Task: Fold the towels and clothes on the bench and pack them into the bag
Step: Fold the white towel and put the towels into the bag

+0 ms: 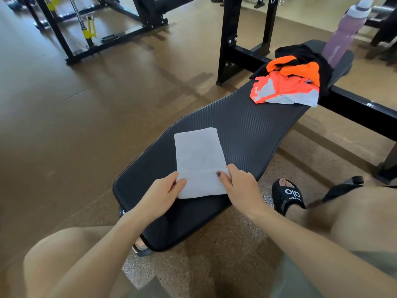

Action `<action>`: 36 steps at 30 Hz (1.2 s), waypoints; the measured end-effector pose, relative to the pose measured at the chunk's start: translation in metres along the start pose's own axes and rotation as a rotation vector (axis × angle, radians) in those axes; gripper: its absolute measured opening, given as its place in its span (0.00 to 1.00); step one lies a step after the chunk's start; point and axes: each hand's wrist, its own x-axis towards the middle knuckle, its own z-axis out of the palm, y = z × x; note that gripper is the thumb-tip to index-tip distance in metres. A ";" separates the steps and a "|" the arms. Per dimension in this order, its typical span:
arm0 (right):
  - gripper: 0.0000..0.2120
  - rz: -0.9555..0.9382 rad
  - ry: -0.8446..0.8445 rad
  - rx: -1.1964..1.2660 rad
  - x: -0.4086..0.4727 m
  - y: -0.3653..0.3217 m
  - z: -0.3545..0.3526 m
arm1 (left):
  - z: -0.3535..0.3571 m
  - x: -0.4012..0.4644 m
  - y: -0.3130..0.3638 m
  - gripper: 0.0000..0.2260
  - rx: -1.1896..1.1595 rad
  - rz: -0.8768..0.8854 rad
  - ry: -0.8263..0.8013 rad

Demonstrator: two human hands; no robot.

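A white towel [198, 155], folded into a long strip, lies on the near half of the black padded bench [247, 127]. My left hand [163, 195] pinches the towel's near left corner, thumb on top. My right hand [240, 187] grips its near right corner, thumb pressed on the cloth. Farther along the bench sits a crumpled heap of orange, white and black clothes [290, 80]. No bag is in sight.
A lilac water bottle [345, 33] stands at the bench's far end. Black rack uprights [227, 39] rise behind the bench, and more gym frames stand at the top left. My sandalled feet [286, 196] rest on the brown floor on either side.
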 end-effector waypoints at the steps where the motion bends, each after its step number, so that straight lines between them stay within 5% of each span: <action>1: 0.15 0.011 0.004 -0.015 0.002 -0.002 0.001 | 0.003 0.003 0.002 0.18 -0.026 -0.031 0.014; 7: 0.16 -0.064 0.161 -0.322 0.005 -0.012 0.005 | 0.018 0.010 -0.002 0.17 0.068 -0.102 0.035; 14: 0.18 -0.026 0.144 -0.293 0.010 -0.009 0.009 | 0.018 0.008 0.000 0.20 -0.027 -0.152 0.113; 26: 0.12 0.031 0.032 -0.366 0.026 -0.011 0.001 | 0.031 0.016 0.015 0.11 0.349 -0.214 0.268; 29: 0.12 -0.181 0.206 -0.447 0.029 -0.010 0.007 | 0.030 0.019 0.013 0.08 0.484 -0.005 0.370; 33: 0.14 -0.475 0.231 -0.585 0.030 -0.003 0.006 | 0.029 0.025 0.011 0.18 0.747 0.351 0.235; 36: 0.09 -0.709 0.214 -0.569 0.021 0.000 -0.006 | 0.024 0.029 0.011 0.19 0.775 0.381 0.207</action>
